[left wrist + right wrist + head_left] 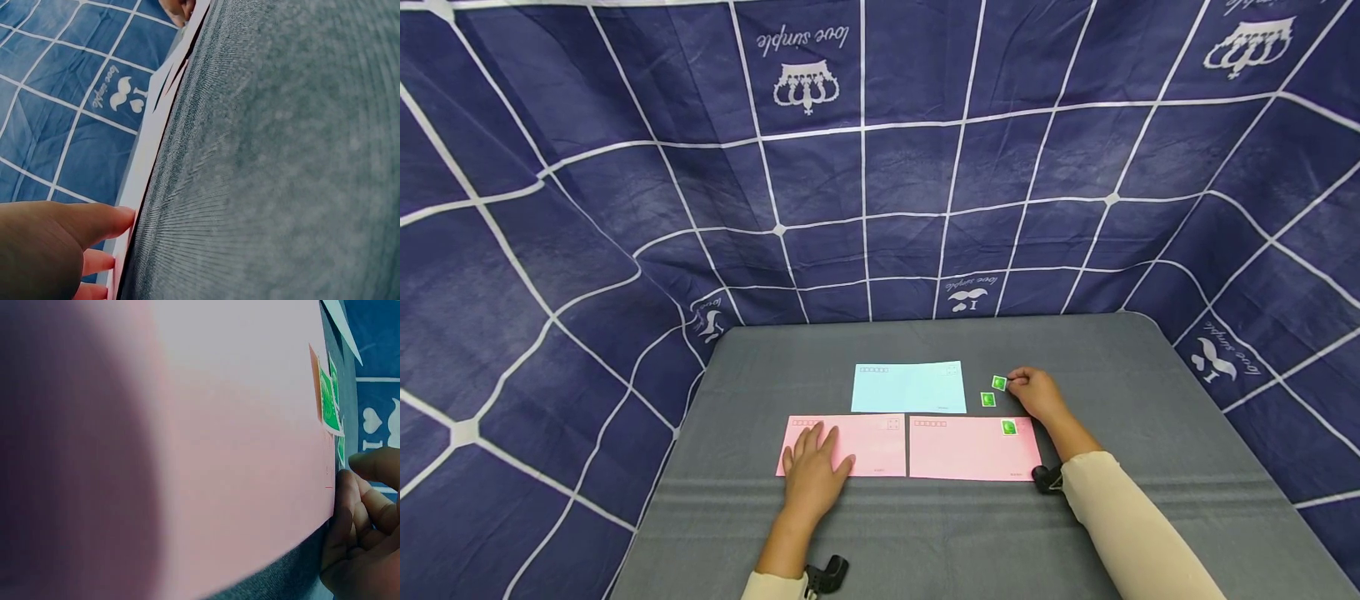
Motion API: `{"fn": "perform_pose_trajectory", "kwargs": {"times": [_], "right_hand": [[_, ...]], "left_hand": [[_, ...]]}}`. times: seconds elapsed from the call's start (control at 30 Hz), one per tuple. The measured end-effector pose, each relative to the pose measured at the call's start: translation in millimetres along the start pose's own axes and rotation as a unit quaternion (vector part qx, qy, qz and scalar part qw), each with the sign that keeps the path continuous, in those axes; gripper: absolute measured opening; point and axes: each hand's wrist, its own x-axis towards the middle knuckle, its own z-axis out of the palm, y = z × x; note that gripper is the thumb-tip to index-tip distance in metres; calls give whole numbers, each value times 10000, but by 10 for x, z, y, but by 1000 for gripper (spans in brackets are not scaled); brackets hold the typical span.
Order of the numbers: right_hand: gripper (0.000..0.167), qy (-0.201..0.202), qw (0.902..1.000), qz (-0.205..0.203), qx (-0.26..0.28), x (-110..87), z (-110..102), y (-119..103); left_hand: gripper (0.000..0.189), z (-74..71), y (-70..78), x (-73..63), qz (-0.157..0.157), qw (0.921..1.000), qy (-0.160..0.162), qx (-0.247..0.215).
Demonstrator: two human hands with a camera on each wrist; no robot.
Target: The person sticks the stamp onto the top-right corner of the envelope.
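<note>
My left hand [815,477] rests with spread fingers on the left pink envelope [876,450]; the left wrist view shows its thumb [109,220] at the paper's edge. Beside it lies the right pink envelope [962,450], bearing a green stamp [1009,427] in its upper right corner. Behind these two is a light blue envelope [910,390]. At the right, my right hand [1036,393] pinches the edge of a slightly turned green stamp [999,382] between thumb and fingertips. Another green stamp [988,400] lies on the cloth just in front of that one.
Grey cloth [940,533] covers the table. Dark blue curtains with white grid lines [910,167] stand behind it and along both sides. A black wrist device [827,575] is on the left wrist and another [1047,479] is on the right.
</note>
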Motion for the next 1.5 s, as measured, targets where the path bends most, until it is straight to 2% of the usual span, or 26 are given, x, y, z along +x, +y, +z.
{"fn": "perform_pose_trajectory", "kwargs": {"times": [0.57, 0.9, 1.5], "right_hand": [[21, 38, 9997, 190, 174, 20, 56, 7], [22, -62, 9988, 344, 339, 16, 31, -47], [23, 103, 9979, 524, 372, 31, 13, -56]], "left_hand": [[60, -5, -30, -17, -58, 9996, -219, 141], [61, -38, -14, -24, -55, 9995, -260, 182], [61, -21, -8, 4, 54, 9994, -254, 236]]}}
